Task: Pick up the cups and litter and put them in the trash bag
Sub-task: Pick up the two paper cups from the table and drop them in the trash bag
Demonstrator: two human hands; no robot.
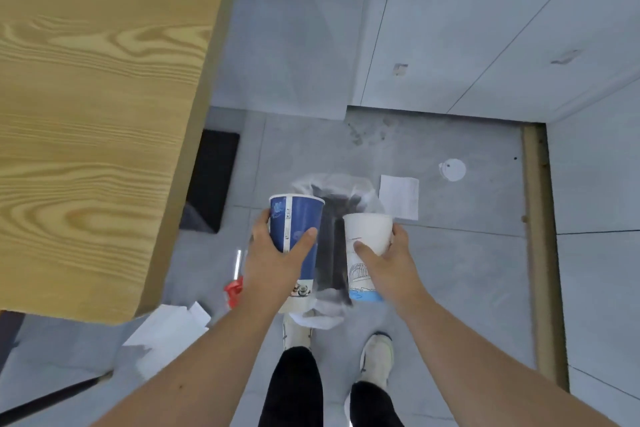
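Observation:
My left hand (273, 260) grips a tall blue paper cup (298, 218). In my right hand (388, 262) is a white paper cup (367, 232) with a bridge drawing and a blue band. I hold both cups side by side above a dark bin lined with a clear trash bag (332, 184) on the floor. Litter lies around it: a white napkin (399, 197), a white cup lid (452, 169), a red scrap (233, 289) with a straw (237, 262), and white paper sheets (166, 329).
A wooden table (90, 114) fills the left side, its edge close to my left arm. A black object (211, 180) stands under it. My two feet in white shoes (375, 357) stand just behind the bin. White wall panels rise beyond the grey floor.

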